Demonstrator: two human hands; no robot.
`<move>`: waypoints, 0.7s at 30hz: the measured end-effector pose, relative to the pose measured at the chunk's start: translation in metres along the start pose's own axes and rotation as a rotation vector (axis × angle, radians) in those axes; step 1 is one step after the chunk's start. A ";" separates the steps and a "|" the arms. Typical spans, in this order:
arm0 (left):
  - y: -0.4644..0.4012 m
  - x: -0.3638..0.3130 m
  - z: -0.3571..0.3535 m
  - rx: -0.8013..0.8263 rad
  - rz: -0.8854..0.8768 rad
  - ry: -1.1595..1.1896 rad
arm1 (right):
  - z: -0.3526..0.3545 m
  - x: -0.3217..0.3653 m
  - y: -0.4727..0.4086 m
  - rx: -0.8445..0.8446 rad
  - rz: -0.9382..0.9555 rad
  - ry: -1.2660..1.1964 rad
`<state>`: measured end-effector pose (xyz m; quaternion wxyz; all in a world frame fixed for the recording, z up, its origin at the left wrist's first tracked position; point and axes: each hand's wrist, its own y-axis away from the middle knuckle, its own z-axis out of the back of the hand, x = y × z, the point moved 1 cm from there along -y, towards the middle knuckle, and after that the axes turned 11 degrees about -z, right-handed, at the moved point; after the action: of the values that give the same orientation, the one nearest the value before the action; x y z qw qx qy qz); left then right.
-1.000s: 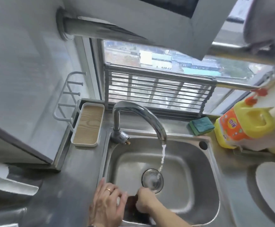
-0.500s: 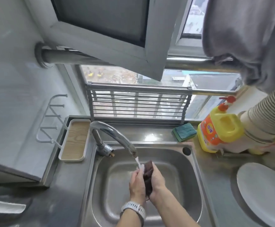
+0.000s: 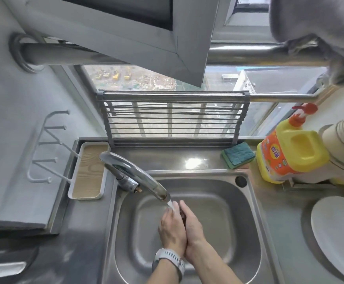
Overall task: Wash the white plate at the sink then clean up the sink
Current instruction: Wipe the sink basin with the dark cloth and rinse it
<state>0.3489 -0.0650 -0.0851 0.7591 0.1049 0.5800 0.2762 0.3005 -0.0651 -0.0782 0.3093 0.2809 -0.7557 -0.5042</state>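
While water runs, both hands (image 3: 182, 226) squeeze a dark cloth (image 3: 182, 213) beneath the faucet (image 3: 138, 177)

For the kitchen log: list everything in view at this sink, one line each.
sink: one, steel, centre
faucet: one, chrome, running, sink's back left
dark cloth: one, brownish, pressed between both hands under the water
white plate: one, counter at right
sponge: one, green, behind sink
detergent bottle: one, yellow and orange, right rear
tray: one, white with wood-look base, left of faucet
rack: one, grey, at window
left hand: wears white watch
right hand: beside the left
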 end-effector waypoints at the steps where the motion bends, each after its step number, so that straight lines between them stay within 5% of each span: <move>1: 0.001 0.001 0.001 0.024 -0.039 -0.101 | 0.001 -0.001 -0.001 0.004 -0.017 -0.002; 11: 0.003 0.004 0.004 0.026 0.191 0.000 | 0.000 -0.002 -0.012 -0.239 -0.039 -0.090; 21: -0.028 0.039 -0.010 0.029 0.366 0.099 | -0.003 0.001 -0.033 -0.361 -0.051 0.125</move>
<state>0.3548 -0.0688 -0.1336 0.6651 0.2057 0.5919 0.4061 0.3059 -0.0786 -0.1085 0.3882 0.2706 -0.6249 -0.6210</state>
